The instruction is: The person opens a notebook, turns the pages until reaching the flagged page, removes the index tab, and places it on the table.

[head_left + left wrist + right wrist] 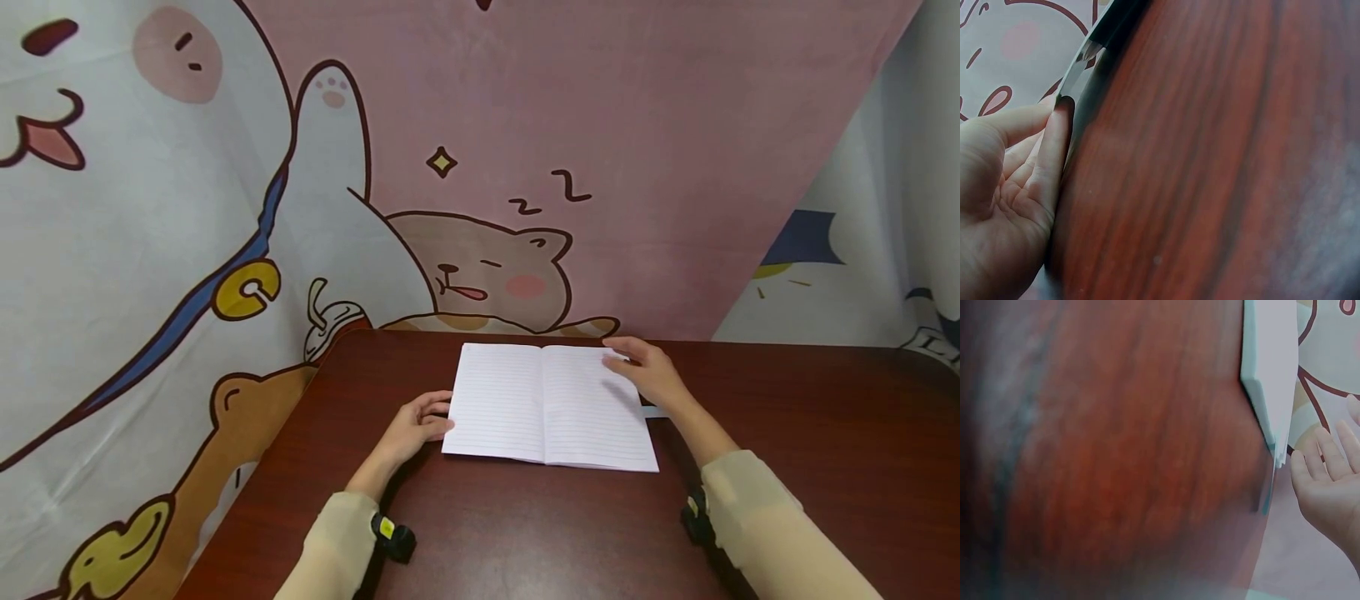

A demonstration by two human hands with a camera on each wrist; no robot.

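An open notebook (495, 400) with lined white pages lies spread on the table, its centre fold pointing toward the person. At its left edge, my left hand (413, 427) pinches the pages and cover between thumb and fingers; the left wrist view shows the thumb (1025, 122) against that edge. My right hand (651, 372) hovers at the upper right corner of the right page, fingers spread and relaxed. In the right wrist view those fingers (1335, 453) stand beside the stack of pages (1272, 369), holding nothing.
The dark reddish wooden table (480, 533) reaches back to a cartoon-printed cloth (675, 167). A pale strip (655, 411) sticks out past the notebook's right edge, under the right wrist. Black wrist cameras (393, 537) sit at both sleeves.
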